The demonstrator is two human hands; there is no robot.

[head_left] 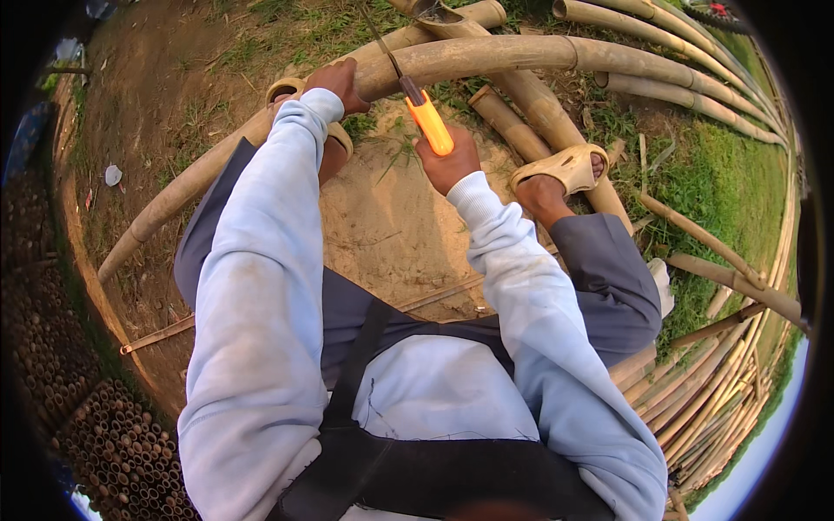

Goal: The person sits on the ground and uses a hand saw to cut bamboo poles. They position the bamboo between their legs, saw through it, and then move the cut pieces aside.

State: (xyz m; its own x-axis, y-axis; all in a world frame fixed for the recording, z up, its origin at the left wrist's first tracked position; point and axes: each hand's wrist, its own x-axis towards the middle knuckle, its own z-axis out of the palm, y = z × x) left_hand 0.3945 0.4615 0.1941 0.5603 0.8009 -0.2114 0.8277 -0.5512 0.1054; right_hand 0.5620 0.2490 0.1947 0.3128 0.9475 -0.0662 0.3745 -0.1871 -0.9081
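Note:
My right hand (450, 160) is closed round the orange handle of a hand saw (429, 122). The saw's thin dark blade runs up and away across a thick bamboo pole (486, 54) and meets its top surface. Left of the blade, my left hand (340, 84) grips the same pole from above. It lies crosswise in front of me, bending down toward the left. Beneath it, a second bamboo pole (537, 102) slants from the top toward the lower right. My right foot, in a beige sandal (569, 168), rests on that slanting pole.
Another beige sandal (340, 137) shows beside my left hand. More long bamboo poles (643, 26) reach in from the upper right, and a pile of poles (721, 391) lies at the lower right. Stacked cut bamboo tubes (122, 451) fill the lower left. Sandy ground (391, 234) lies between my legs.

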